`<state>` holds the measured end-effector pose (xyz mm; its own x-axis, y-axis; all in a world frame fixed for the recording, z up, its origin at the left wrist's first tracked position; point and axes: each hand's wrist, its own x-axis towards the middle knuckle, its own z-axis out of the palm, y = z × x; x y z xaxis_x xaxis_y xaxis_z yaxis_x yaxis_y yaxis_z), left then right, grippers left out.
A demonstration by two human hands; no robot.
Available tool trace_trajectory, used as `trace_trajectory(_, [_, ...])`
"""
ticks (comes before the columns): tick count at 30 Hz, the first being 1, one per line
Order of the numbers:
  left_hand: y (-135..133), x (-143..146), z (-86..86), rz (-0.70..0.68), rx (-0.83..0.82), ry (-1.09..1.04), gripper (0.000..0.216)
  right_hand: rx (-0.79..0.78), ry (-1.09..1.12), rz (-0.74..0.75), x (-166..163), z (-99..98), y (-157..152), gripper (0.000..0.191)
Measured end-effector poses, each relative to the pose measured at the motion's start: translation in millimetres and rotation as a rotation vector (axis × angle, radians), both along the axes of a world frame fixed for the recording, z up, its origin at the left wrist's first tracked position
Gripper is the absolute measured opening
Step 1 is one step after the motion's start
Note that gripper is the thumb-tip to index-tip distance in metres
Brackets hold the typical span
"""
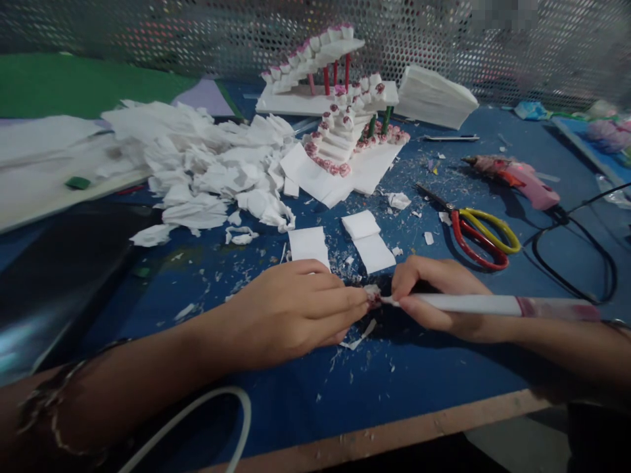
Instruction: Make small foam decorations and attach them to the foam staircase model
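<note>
Between the fingertips of my left hand [300, 309] is a small crumpled paper piece [373, 295], white with dark red colouring. My right hand [438, 295] is closed around a white marker [473, 305] with a dark red end, its tip touching the paper piece. Just beyond my hands lie a white paper square [309, 244] and a folded paper strip [369, 242]. Behind them stands a small white stair model [345, 131] trimmed with similar red paper blooms. My left fingers partly cover the piece they pinch.
Torn white paper [211, 157] is heaped at the back left, near a dark flat panel [64, 269]. Scissors [478, 230] and a pink glue gun [517, 180] with a black cord lie right. A second stair model [315, 59] and a paper stack [434, 95] stand behind.
</note>
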<state>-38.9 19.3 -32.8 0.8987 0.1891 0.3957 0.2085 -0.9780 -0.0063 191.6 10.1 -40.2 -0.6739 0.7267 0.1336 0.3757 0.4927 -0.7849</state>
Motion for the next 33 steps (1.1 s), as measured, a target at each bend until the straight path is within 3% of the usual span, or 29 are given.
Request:
trace_trajectory(28, [0.5, 2.2, 2.4, 0.034, -0.02, -0.028, 0.02, 0.033, 0.065, 0.004, 3.6, -3.9, 2.1, 0.009])
trace_trajectory(33, [0.4, 1.9, -4.5, 0.037, -0.032, -0.065, 0.022, 0.035, 0.08, 0.006, 2.9, -2.2, 2.3, 0.01])
